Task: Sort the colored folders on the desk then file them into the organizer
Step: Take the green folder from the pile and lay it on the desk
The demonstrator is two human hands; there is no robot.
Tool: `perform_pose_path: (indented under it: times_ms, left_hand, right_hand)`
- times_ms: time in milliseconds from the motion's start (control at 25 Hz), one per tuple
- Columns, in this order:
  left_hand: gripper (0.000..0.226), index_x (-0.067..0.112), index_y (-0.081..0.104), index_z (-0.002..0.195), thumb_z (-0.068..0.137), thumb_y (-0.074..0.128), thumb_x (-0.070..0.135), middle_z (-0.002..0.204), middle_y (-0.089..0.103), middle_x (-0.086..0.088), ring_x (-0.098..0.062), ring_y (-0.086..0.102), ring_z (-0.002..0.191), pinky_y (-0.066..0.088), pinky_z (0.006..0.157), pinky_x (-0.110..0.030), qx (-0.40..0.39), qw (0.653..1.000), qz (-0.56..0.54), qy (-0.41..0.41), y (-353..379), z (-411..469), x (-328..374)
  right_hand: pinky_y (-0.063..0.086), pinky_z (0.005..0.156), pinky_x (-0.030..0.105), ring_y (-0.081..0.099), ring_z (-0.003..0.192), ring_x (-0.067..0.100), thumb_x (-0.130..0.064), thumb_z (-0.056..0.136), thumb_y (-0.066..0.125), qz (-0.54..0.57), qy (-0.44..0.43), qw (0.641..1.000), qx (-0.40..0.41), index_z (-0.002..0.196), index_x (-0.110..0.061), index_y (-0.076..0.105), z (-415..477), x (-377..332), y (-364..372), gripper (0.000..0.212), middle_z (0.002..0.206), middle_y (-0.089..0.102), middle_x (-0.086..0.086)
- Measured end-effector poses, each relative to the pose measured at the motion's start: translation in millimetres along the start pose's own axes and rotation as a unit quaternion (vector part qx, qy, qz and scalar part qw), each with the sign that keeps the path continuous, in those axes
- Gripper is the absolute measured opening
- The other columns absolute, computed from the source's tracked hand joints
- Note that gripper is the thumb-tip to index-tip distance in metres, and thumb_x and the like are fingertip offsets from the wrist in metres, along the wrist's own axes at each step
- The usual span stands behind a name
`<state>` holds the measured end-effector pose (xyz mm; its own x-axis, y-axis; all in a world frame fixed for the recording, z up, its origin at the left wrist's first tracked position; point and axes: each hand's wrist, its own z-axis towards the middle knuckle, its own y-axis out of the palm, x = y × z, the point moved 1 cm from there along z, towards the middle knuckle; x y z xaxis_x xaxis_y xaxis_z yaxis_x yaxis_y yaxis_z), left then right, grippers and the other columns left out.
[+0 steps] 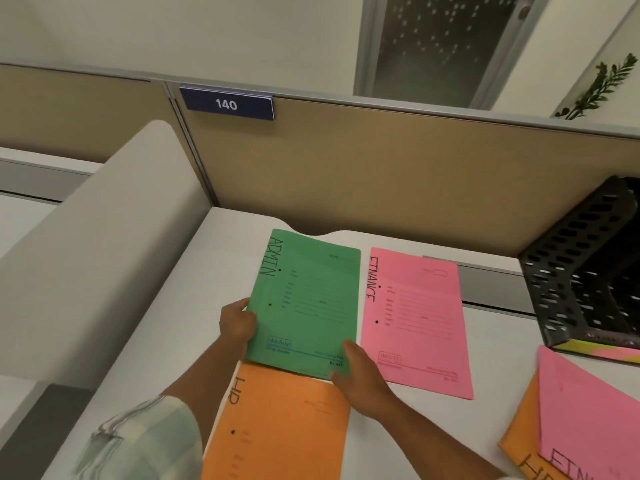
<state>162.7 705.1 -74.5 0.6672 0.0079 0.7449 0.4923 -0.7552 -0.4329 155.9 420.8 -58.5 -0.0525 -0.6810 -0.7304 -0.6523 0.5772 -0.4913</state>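
A green folder (306, 299) marked ADMIN lies near the back of the desk. My left hand (238, 323) grips its left edge and my right hand (358, 375) grips its lower right corner. Its near edge overlaps an orange folder (284, 427) marked HR. To the right lies a pink folder (415, 323) marked FINANCE. At the lower right, another pink folder (588, 417) rests on a second orange folder (519, 441). The black perforated organizer (581, 271) stands at the right edge.
A tan cubicle partition (381, 168) with a blue "140" sign (227, 103) backs the white desk (498, 358). A grey rounded divider (104, 237) rises on the left. Yellow and pink sheets (595, 351) lie under the organizer's base.
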Motion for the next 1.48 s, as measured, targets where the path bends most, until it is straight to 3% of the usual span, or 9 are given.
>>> perform_pose_path:
  times_ms: [160,280,400,480,640,840,1080,1320,1480]
  left_hand:
    - [0.047,0.017,0.076,0.126,0.098,0.046,-0.005,0.104,0.076,-0.007,-0.034,0.075,0.091,0.065,0.083,-0.052,0.001,0.999,0.035,0.006,5.2,10.6,-6.1]
    - [0.034,0.017,0.078,0.106,0.097,0.05,0.0,0.099,0.077,-0.009,-0.034,0.075,0.087,0.065,0.082,-0.055,-0.005,0.996,0.083,0.03,7.4,15.4,-10.9]
    - [0.008,0.019,0.069,0.094,0.095,0.061,0.017,0.094,0.074,-0.005,-0.032,0.072,0.086,0.063,0.084,-0.055,-0.012,0.984,0.166,0.063,10.1,21.1,-15.5]
    - [0.012,0.018,0.066,0.102,0.095,0.065,0.028,0.101,0.07,-0.005,-0.034,0.068,0.096,0.059,0.09,-0.054,-0.004,0.969,0.232,0.082,11.9,15.4,-13.3]
    - [0.055,0.013,0.05,0.141,0.096,0.064,0.042,0.139,0.055,-0.015,-0.04,0.051,0.129,0.047,0.104,-0.055,0.0,0.922,0.364,0.131,19.1,-8.3,-11.4]
    - [0.093,0.011,0.011,0.166,0.099,0.051,0.06,0.174,0.007,-0.019,-0.041,0.005,0.16,0.013,0.128,-0.056,-0.036,0.861,0.458,0.218,35.4,-40.8,-28.0]
    - [0.095,0.009,-0.002,0.167,0.102,0.039,0.064,0.175,-0.006,-0.02,-0.038,-0.012,0.162,-0.002,0.132,-0.054,-0.09,0.798,0.528,0.277,57.0,-82.9,-33.2]
    - [0.091,0.009,-0.006,0.167,0.105,0.034,0.063,0.175,-0.011,-0.019,-0.036,-0.017,0.161,-0.004,0.132,-0.053,-0.112,0.773,0.537,0.318,92.4,-141.6,-35.9]
    - [0.086,0.01,-0.004,0.167,0.107,0.031,0.061,0.175,-0.011,-0.017,-0.035,-0.017,0.161,-0.005,0.132,-0.053,-0.121,0.762,0.543,0.332,124.5,-184.7,-41.8]
  right_hand:
    - [0.046,0.106,0.035,0.052,0.127,0.02,-0.033,0.093,0.057,-0.13,-0.015,0.99,-0.053,0.14,-0.024,0.04,1.3,3.9,7.2,0.051,0.14,0.047,-0.006]
    - [0.028,0.122,0.035,0.03,0.15,0.026,-0.039,0.096,0.057,-0.178,-0.01,0.981,-0.075,0.158,-0.014,0.021,4.5,10.0,13.4,0.076,0.166,0.024,0.003]
    - [0.02,0.125,0.034,0.019,0.155,0.025,-0.039,0.098,0.057,-0.196,-0.022,0.978,-0.073,0.161,-0.015,0.012,6.1,11.2,15.9,0.081,0.17,0.01,0.004]
    - [0.022,0.125,0.034,0.02,0.154,0.025,-0.039,0.097,0.057,-0.203,-0.024,0.976,-0.073,0.161,-0.015,0.012,6.6,12.1,16.0,0.082,0.17,0.01,0.004]
    - [0.02,0.126,0.036,0.014,0.156,0.024,-0.039,0.098,0.055,-0.215,-0.021,0.973,-0.079,0.162,-0.013,0.008,8.6,15.5,14.5,0.083,0.171,0.005,0.006]
    - [0.017,0.126,0.035,0.012,0.156,0.023,-0.038,0.099,0.055,-0.209,-0.03,0.974,-0.08,0.162,-0.013,0.005,3.7,19.4,12.8,0.084,0.171,0.006,0.006]
    - [0.039,0.115,0.039,0.04,0.141,0.028,-0.035,0.095,0.057,-0.245,-0.082,0.966,0.017,0.157,-0.014,0.022,-15.6,26.6,0.6,0.074,0.161,0.027,0.007]
    - [0.015,0.125,0.041,0.008,0.157,0.028,-0.036,0.1,0.053,-0.293,-0.072,0.949,0.088,0.161,-0.011,0.008,-56.2,54.3,-29.1,0.08,0.17,0.006,0.008]
    - [0.009,0.126,0.04,0.001,0.157,0.028,-0.038,0.102,0.047,-0.325,-0.064,0.939,0.096,0.161,-0.009,0.002,-95.8,88.1,-53.3,0.08,0.17,-0.001,0.01]
